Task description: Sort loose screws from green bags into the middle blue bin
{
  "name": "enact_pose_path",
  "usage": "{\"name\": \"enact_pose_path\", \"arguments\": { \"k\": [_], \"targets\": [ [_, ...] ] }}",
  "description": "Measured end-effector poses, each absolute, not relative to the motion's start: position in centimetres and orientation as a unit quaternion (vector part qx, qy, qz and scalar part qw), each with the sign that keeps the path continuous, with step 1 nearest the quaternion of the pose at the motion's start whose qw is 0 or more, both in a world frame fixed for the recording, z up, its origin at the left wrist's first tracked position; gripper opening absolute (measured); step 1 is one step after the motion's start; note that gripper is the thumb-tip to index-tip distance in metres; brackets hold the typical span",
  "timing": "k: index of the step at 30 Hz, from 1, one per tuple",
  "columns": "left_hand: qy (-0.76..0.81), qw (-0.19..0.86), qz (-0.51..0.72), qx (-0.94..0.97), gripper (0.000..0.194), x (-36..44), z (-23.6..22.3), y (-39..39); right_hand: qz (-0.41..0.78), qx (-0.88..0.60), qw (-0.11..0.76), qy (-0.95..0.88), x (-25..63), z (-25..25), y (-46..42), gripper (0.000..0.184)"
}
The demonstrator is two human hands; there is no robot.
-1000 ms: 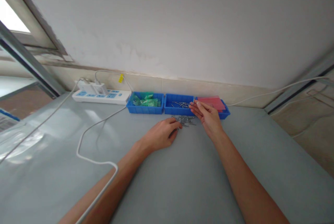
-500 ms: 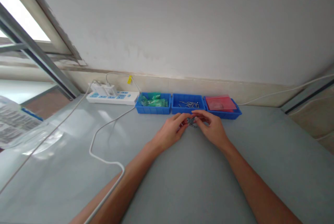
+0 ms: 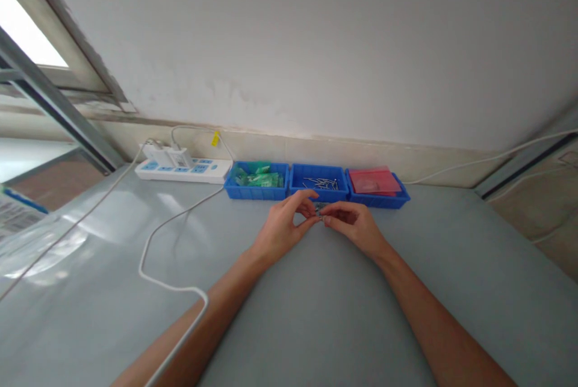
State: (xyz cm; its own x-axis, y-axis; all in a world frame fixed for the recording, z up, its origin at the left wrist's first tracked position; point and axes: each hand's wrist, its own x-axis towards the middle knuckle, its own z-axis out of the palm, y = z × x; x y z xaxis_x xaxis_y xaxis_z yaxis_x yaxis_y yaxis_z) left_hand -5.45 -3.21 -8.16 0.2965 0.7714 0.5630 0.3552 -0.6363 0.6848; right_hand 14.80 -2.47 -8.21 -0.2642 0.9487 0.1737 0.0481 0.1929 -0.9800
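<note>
Over the tabletop, in front of the middle blue bin (image 3: 295,187), my two hands meet fingertip to fingertip. My left hand (image 3: 285,224) is curled around a few small metal screws (image 3: 320,206), its thumb reaching toward my right fingertips. With thumb and fingers pinched together, my right hand (image 3: 356,227) grips a screw end at the left thumb's tip. My fingers partly hide these screws, and their exact number does not show. Several loose silver screws (image 3: 324,184) lie inside the middle bin.
Green plastic packets fill the left blue bin (image 3: 257,194); red plastic bags (image 3: 374,181) lie on the right blue bin (image 3: 383,200). A white power strip (image 3: 194,171) stands by the wall. A white cable (image 3: 151,242) crosses my left forearm. Clear plastic (image 3: 54,248) lies far left.
The bunch of screws between my hands has spread apart. My left thumb and fingers have opened wider, and my right fingertips now pinch lower. The view has shifted slightly right.
</note>
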Motion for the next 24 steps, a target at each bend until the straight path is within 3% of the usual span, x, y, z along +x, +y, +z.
{"name": "enact_pose_path", "arguments": {
  "k": [4, 10, 16, 24],
  "targets": [
    [0.356, 0.215, 0.477, 0.774, 0.030, -5.4, -7.9, -3.2, 0.493, -0.415, 0.468, -0.605, 14.8, -8.4, -2.2, 0.020],
    [0.432, 0.115, 0.419, 0.790, 0.011, -6.0, -7.5, -3.1, 0.483, -0.441, 0.508, -0.561, 15.1, -7.8, -1.9, 0.024],
    [0.481, 0.041, 0.293, 0.825, 0.020, -6.5, -8.4, -2.6, 0.484, -0.454, 0.580, -0.473, 14.5, -7.9, -1.5, 0.027],
    [0.503, 0.036, 0.261, 0.824, 0.024, -5.2, -8.8, -2.5, 0.446, -0.463, 0.643, -0.417, 13.0, -7.7, -1.5, 0.024]
  ]
}}
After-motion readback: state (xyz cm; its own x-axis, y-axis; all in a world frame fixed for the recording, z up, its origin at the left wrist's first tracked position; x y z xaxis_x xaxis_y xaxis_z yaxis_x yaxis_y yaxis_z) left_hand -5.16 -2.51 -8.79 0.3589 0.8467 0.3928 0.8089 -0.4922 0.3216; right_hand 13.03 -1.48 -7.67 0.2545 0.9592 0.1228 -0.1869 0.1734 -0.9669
